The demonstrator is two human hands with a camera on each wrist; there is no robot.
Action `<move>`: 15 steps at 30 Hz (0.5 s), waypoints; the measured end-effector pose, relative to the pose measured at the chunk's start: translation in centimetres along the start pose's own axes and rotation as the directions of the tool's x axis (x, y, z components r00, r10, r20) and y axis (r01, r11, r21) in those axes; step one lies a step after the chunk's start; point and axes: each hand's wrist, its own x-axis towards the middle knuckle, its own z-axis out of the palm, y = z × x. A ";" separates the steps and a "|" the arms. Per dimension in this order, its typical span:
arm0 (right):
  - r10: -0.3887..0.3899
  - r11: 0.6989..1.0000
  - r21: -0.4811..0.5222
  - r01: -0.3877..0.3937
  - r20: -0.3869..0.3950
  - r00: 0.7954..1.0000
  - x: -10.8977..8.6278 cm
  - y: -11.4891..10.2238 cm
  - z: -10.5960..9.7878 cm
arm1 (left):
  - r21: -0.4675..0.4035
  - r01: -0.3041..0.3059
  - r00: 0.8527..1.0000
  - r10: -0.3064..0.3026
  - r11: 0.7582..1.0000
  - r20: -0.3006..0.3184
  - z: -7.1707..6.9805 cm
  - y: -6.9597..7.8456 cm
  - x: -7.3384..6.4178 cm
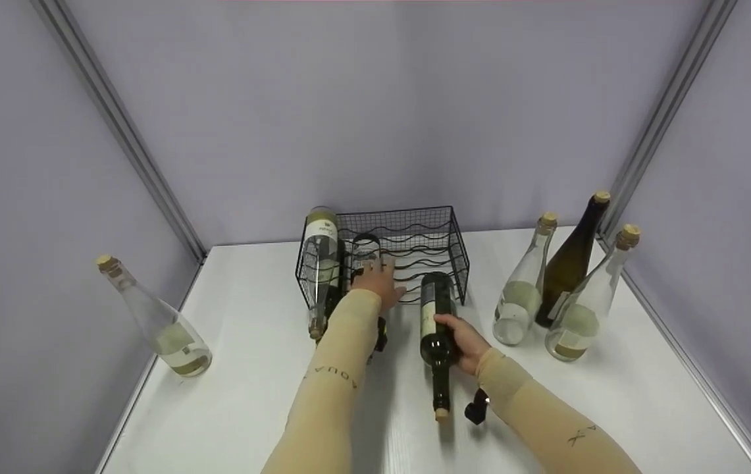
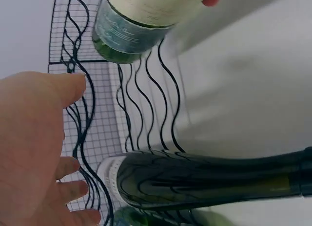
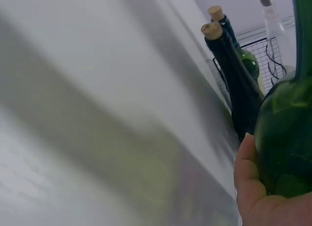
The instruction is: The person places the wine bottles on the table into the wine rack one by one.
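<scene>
A green wine bottle (image 1: 438,322) with a cork is in my right hand (image 1: 470,343), which grips its side. Its base points at the black wire rack (image 1: 395,211), its neck toward me. In the left wrist view, the bottle's labelled base (image 2: 131,36) shows near the rack's wavy wires. My left hand (image 1: 377,282) is over the rack's middle with fingers extended; whether it touches the wires I cannot tell. Lying in the rack's left part are a clear bottle (image 1: 320,263) and a dark bottle (image 1: 334,296). Another bottle (image 1: 366,245) is partly hidden by my left hand.
Two clear corked bottles (image 1: 520,296) (image 1: 582,322) and a brown bottle (image 1: 566,270) stand on the white table (image 1: 250,408) at right. One clear bottle (image 1: 174,332) stands at far left. Walls (image 1: 375,118) rise behind and at both sides.
</scene>
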 end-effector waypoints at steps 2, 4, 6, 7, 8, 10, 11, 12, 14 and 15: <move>-0.012 1.000 -0.023 0.012 -0.029 1.000 0.4 -0.3 0.1 | 0.016 0.020 1.000 -0.021 1.000 0.021 -0.2 0.0 -0.1; -0.022 0.999 -0.039 0.020 -0.048 0.999 0.8 -0.5 0.2 | 0.039 0.028 0.999 -0.029 0.999 0.026 -0.3 0.0 -0.2; -0.026 0.998 -0.051 0.023 -0.060 0.998 1.2 -0.8 0.3 | 0.055 0.028 0.999 -0.030 0.998 0.032 -0.5 0.0 -0.3; -0.030 0.998 -0.059 0.026 -0.066 0.997 1.4 -0.9 0.2 | 0.052 0.025 0.999 -0.026 0.998 0.032 -0.6 0.0 -0.3; -0.036 0.997 -0.064 0.031 -0.073 0.997 1.6 -1.0 0.2 | 0.049 0.020 0.999 -0.021 0.999 0.031 -0.6 0.0 -0.2; -0.047 0.996 -0.080 0.040 -0.093 0.995 2.0 -1.1 0.0 | 0.039 0.010 1.000 -0.011 0.999 0.027 -0.4 0.1 -0.1; -0.054 0.995 -0.093 0.045 -0.105 0.993 2.1 -1.2 0.0 | 0.028 0.007 1.000 -0.008 1.000 0.026 -0.3 0.0 0.1; -0.060 0.994 -0.102 0.048 -0.116 0.991 2.3 -1.3 -0.1 | 0.021 0.007 1.000 -0.008 1.000 0.024 -0.2 0.0 0.2; -0.073 0.991 -0.125 0.056 -0.139 0.988 2.7 -1.6 -0.3 | 0.013 0.008 1.000 -0.008 1.000 0.014 0.1 0.0 0.6; -0.080 0.988 -0.141 0.058 -0.149 0.986 2.8 -1.7 -0.4 | 0.011 0.007 1.000 -0.007 1.000 0.009 0.2 -0.1 0.8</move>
